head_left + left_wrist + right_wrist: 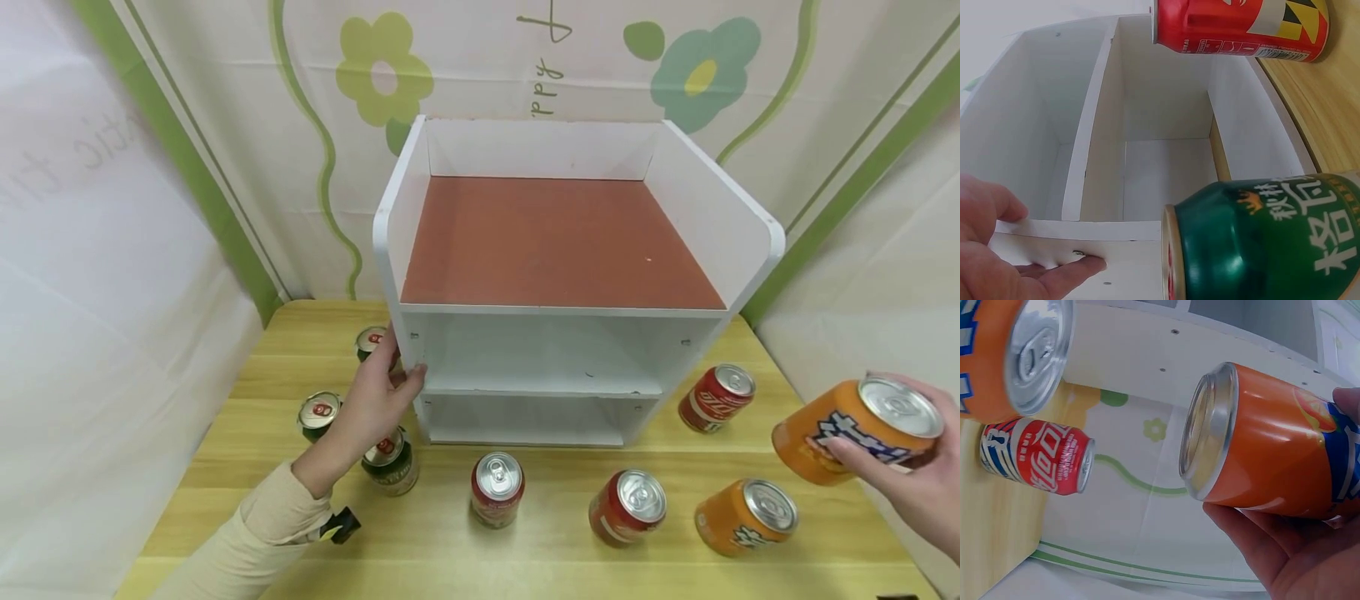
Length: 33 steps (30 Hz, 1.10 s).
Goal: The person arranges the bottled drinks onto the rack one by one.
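My left hand (378,404) grips the left side panel of a white two-tier shelf (532,393) with a brown top board. In the left wrist view, the thumb lies over the panel's front edge and the fingers (1079,275) lie along its outer face. Off to the right, my right hand (930,492) holds an orange soda can (832,429), tilted, over the table. Its silver bottom faces the camera in the right wrist view. A second orange can (742,517) stands below it on the table. Both shelf compartments hold nothing.
Red cola cans stand before the shelf (497,490), (628,508) and at its right (716,398). Green cans (392,467), (318,414), (371,340) stand around my left forearm. The wooden table (247,400) is bordered by printed curtains (315,50).
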### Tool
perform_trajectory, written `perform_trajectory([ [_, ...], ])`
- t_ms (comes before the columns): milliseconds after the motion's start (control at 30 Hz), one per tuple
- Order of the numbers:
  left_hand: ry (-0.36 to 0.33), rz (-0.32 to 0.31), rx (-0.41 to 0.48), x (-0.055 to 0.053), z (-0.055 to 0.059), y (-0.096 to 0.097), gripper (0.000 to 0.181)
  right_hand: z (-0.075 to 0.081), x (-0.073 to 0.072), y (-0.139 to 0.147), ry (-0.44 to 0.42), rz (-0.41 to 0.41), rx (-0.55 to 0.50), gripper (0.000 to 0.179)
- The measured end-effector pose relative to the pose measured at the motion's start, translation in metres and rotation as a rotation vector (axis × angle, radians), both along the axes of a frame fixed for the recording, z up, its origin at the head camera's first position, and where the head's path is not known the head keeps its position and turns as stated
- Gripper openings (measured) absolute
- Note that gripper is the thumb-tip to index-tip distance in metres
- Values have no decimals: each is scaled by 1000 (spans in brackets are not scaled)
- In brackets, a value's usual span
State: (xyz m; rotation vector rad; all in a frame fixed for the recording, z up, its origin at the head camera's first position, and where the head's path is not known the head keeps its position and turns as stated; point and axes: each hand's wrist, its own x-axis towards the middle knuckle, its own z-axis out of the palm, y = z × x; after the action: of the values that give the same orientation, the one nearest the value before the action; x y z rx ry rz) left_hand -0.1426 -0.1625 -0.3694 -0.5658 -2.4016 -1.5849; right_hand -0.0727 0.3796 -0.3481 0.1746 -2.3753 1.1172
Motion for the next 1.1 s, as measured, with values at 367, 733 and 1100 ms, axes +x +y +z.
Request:
perform_trajectory([
  [367,-10,9,-20,2,0,1,74,14,-2,-8,66,78,19,86],
  [733,-8,8,-21,1,1,1,73,27,-11,-13,78,195,59,88],
  [1100,-20,18,-23,1,0,0,73,38,-14,-25,62,228,39,93],
])
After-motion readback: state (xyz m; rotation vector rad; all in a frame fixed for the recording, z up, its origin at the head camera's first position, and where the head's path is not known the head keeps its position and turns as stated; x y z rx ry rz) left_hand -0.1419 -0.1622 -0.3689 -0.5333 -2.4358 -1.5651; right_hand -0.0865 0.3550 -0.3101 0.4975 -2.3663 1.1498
